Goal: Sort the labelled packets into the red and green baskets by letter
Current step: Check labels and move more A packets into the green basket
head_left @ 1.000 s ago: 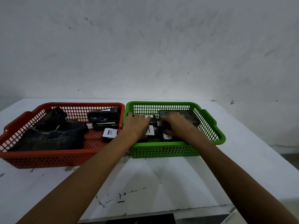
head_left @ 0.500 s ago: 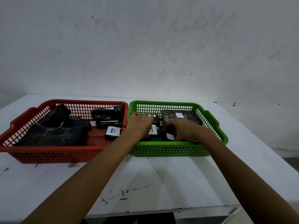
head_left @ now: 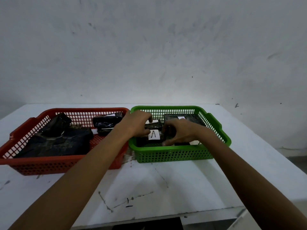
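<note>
**Head view: both grips inside the green basket, at the packet marked A**

Head view shows a white desk in front of a grey wall. Two baskets stand on it side by side, nearly touching: the red basket on the left and the green basket on the right.

Both arms reach forward into the green basket. The left grip is over its left part. Its fingers are curled down on the left end of a small packet, which is dark and lies in the middle of the basket. Just in front of this one lies the A packet, with a white label and the letter A facing up. The right grip is at the right end of the A packet. Its fingers are bent round that end and its thumb is low at the near side. I cannot tell whether the packet is lifted or lies on the basket floor.

A flat packet with a small white label lies at the back right of the green basket, behind the right grip.

The red basket holds dark packets only: a big packet in its left half, a bag on top of it toward the back, and a shiny packet near the back right corner. Their letters are not readable.
</note>
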